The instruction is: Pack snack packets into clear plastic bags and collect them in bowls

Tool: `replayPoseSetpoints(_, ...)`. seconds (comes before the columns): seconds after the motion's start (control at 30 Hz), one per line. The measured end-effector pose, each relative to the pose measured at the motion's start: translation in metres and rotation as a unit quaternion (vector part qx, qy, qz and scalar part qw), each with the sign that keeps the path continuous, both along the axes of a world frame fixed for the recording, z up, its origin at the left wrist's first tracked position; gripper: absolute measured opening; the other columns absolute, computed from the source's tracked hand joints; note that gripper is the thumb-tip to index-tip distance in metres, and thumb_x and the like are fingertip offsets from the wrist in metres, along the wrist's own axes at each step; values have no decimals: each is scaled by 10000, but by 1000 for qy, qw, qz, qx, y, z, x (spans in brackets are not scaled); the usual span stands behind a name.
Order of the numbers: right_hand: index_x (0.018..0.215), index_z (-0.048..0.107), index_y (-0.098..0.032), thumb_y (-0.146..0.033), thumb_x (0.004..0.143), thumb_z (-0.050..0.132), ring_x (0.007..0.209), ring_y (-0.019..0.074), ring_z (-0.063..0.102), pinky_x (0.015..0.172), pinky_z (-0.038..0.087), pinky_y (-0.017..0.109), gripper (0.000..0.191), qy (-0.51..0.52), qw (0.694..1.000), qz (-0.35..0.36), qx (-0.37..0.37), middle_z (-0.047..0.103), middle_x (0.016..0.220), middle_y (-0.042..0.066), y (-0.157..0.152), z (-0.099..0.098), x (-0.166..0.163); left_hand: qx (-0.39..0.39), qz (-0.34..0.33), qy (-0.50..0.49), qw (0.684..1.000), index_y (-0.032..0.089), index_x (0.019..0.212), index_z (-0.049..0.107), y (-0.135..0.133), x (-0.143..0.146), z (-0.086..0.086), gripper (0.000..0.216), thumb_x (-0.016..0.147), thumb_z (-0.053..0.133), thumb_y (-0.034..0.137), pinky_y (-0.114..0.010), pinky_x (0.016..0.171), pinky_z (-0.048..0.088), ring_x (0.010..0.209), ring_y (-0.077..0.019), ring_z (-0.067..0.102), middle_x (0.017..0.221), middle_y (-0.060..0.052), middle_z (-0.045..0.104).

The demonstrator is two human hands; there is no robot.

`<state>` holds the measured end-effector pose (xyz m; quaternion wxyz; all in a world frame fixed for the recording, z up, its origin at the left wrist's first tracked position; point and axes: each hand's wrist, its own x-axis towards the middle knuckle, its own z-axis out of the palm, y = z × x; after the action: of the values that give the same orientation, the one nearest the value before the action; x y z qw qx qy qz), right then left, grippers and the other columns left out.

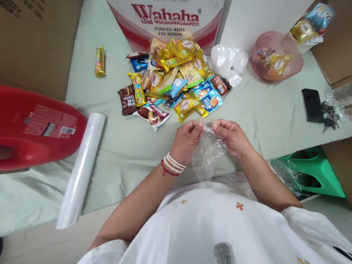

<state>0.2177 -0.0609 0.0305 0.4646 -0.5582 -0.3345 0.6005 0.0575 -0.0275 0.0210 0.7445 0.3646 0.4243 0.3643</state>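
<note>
My left hand and my right hand both pinch the top edge of a clear plastic bag, which hangs down toward my lap. The two hands are close together at the near edge of the pale green table. Just beyond them lies a pile of wrapped snacks, yellow, blue and brown packets. A white bead bracelet and a red string sit on my left wrist.
A roll of clear bags lies at left beside a red plastic jug. A Wahaha carton stands at the back. A pink bowl holds snacks at right. Phone and keys, bottles, a green stool, one stray snack.
</note>
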Motion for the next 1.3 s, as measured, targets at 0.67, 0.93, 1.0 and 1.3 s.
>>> replayPoseSetpoints(0.67,779,517,-232,-700,883,633,588,128,347,549,294,263,493,-202,975,17,95,411,634,-51,-3,-15,-4,29,39,54,997,190,691,592,-5,-8,-9,559,708,773,719,-258,481,194,499,-76,293,556,65,401)
replayPoseSetpoints(0.93,825,528,-241,-522,1019,518,709,179,505,662,416,312,342,-386,897,23,213,555,771,18,-13,0,-1,-10,57,34,998,183,697,547,-6,-24,-7,541,734,784,668,-216,436,189,472,-41,304,606,55,457)
replayPoseSetpoints(1.0,852,543,-243,-444,1043,486,778,199,548,704,442,329,284,-444,858,49,255,592,837,49,-19,3,-4,-26,43,29,998,188,792,563,-8,-24,-2,544,764,736,703,-201,416,234,480,-46,408,707,21,559)
replayPoseSetpoints(1.3,904,603,-227,-258,1070,438,775,171,576,637,407,285,236,-589,717,131,348,638,873,62,-42,-9,-9,-16,57,49,997,174,798,566,-13,-19,4,402,730,816,480,-195,547,499,680,-114,665,792,-10,677)
